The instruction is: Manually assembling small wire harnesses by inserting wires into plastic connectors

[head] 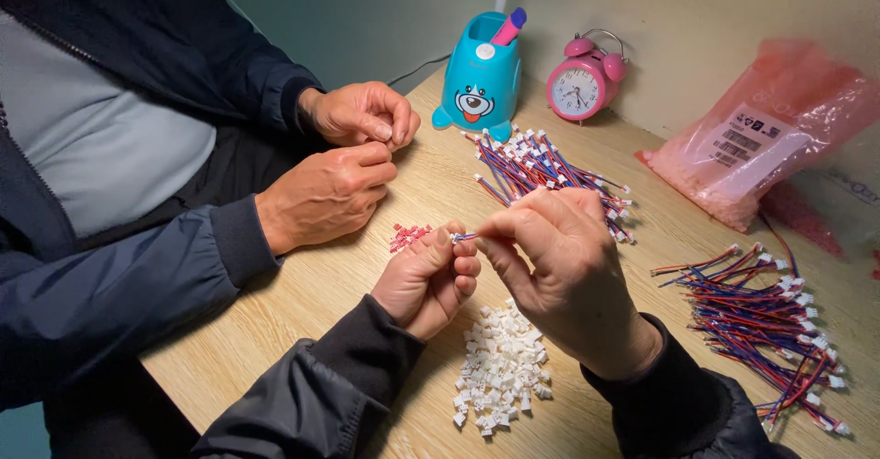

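Two black-sleeved hands meet above a pale wood-grain table (302, 303). Left hand (426, 280) is curled almost into a fist, thumb and forefinger pinched on a tiny white plastic connector (456, 236); right hand (555, 257) pinches the short red-and-blue wire lead (469, 234) that runs into that same connector from 3 o'clock. Both grips are tight, the fingertips nearly touching one another, and the piece sits between them just above the tabletop.

At 6 o'clock from the hands, directly beneath the wrists, lies a loose heap of small white plastic connector housings (500, 367). At 9 o'clock, just beside the left thumb, sits a small cluster of red plastic connectors (408, 235). At 12 o'clock, partly hidden behind the right hand, a fanned bundle of red-and-blue wires with white ends (532, 165) spreads across the wood. A second, larger bundle of the same wires (770, 321) lies at 3 o'clock, well apart.

At 10 o'clock a co-worker in a dark blue jacket rests two hands (344, 161) close together on the table edge, fingers closed; what they hold cannot be told.

Farther back, at 12 o'clock, stand a turquoise bear-faced pen holder (478, 78) with a pink-and-purple marker (509, 26) in it and a pink twin-bell alarm clock (585, 78). At 2 o'clock lies a pink translucent plastic bag (761, 138) bearing a white label.
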